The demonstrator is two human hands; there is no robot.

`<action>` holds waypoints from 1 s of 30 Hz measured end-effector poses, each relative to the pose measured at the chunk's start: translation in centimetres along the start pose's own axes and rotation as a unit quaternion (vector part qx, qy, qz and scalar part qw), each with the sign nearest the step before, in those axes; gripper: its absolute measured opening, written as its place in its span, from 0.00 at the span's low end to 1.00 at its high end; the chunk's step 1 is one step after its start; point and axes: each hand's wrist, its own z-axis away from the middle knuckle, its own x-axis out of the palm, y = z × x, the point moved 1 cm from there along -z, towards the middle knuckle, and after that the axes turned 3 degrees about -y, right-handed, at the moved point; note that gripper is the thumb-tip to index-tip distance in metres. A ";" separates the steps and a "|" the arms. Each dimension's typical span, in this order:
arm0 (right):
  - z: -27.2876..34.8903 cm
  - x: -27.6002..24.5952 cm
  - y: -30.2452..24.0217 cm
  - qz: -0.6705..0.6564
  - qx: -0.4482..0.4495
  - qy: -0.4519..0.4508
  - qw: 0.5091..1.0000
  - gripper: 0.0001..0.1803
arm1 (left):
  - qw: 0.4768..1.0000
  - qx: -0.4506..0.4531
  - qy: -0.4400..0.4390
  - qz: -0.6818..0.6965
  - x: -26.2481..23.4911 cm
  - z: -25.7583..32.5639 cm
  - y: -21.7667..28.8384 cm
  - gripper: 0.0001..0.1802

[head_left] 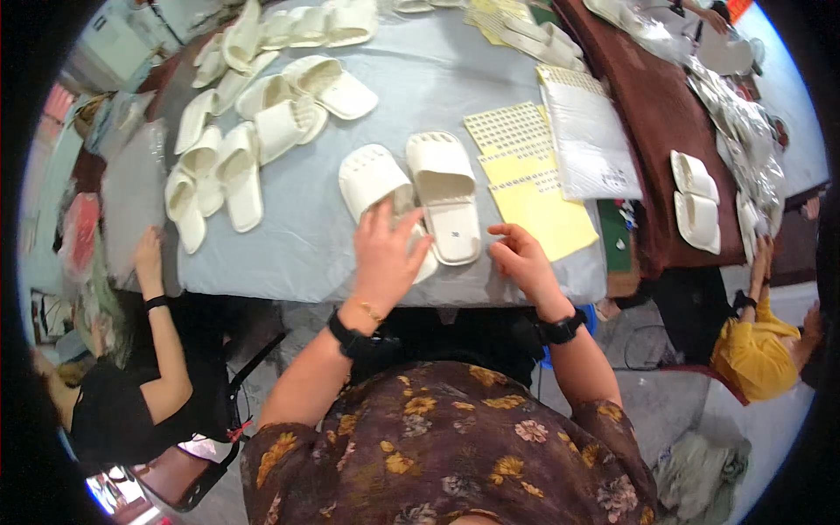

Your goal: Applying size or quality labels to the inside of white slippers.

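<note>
Two off-white, open-toed moulded slippers, the left slipper (pixel 372 179) and the right slipper (pixel 442 184), lie near the table's front edge, toes away from the person, presumably so that heels and insoles come within easy reach. The left hand (pixel 388 248) lies spread over the left slipper, perhaps to steady it; whether its fingers grip I cannot tell. The right hand (pixel 525 262), apart from the left, hovers half-curled with a gap between thumb and forefinger (no object shows there). Just beside it, yellow paper sheets bearing rows of small labels (pixel 542 219) overlap, likely fanned for quick picking. A clear-wrapped white packet (pixel 595 140) partly covers them. More off-white slippers (pixel 238 175) crowd the grey cloth-covered table (pixel 297 262) at left, probably set aside to leave working room.
</note>
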 end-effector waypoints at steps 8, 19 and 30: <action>0.6 -0.6 0.9 -0.039 -0.002 0.004 0.999 0.16 | 0.996 -0.067 -0.023 -0.053 3.6 -3.2 1.2 0.31; 0.4 -1.4 1.1 -0.097 -0.036 -0.024 0.994 0.17 | 0.996 -0.025 0.036 -0.079 -8.2 -8.2 -6.6 0.22; 5.4 -20.4 -5.3 0.111 -0.255 0.533 0.799 0.17 | 0.940 -0.148 0.005 -0.306 -15.4 -10.0 -21.6 0.26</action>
